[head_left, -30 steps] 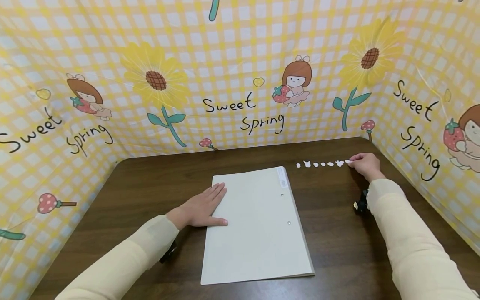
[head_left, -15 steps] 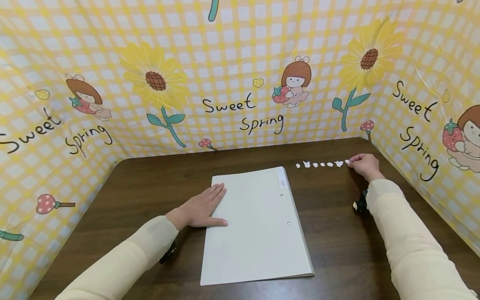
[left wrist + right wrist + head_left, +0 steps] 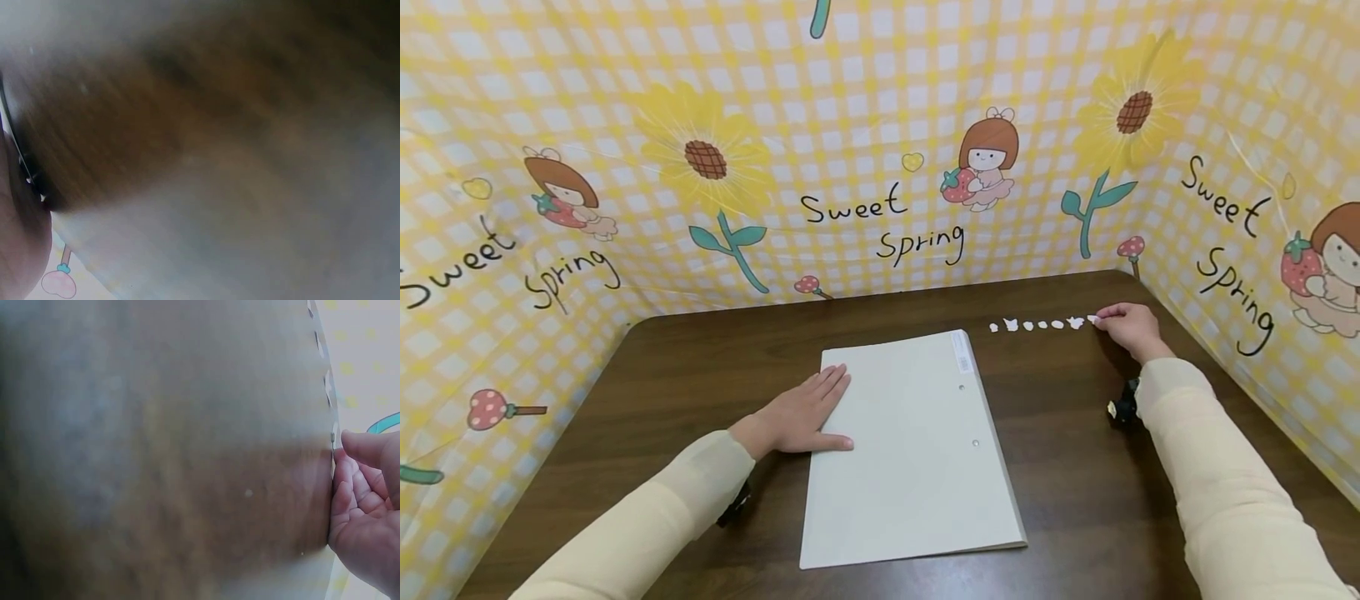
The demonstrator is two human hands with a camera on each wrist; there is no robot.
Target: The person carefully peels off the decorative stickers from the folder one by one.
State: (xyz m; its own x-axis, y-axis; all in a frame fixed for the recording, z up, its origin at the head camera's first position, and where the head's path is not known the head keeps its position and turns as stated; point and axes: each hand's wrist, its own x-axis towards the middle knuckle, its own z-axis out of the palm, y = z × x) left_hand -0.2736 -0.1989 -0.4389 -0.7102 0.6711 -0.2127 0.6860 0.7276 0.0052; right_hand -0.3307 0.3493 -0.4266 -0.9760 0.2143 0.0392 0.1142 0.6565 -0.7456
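My left hand (image 3: 797, 414) lies flat with straight fingers across the left edge of a white file folder (image 3: 917, 467). At the far right of the table, my right hand (image 3: 1130, 327) pinches a small white scrap (image 3: 1092, 318), apparently paper, between thumb and fingers. That scrap is mostly covered by the fingertips. It is the right end of a row of small white pieces, among them a larger jagged piece (image 3: 1076, 322) just left of it and another jagged piece (image 3: 1011, 324). The right wrist view shows the curled fingers (image 3: 347, 497) low at the tabletop.
The dark wooden table (image 3: 715, 350) is enclosed by a yellow checked cloth (image 3: 850, 108) behind and at both sides. A label (image 3: 962, 352) and two metal rivets mark the folder's right side. The left wrist view is mostly blurred.
The head view has shifted slightly. My left hand stays flat on the folder, and my right hand stays at the row's right end with the white scrap.
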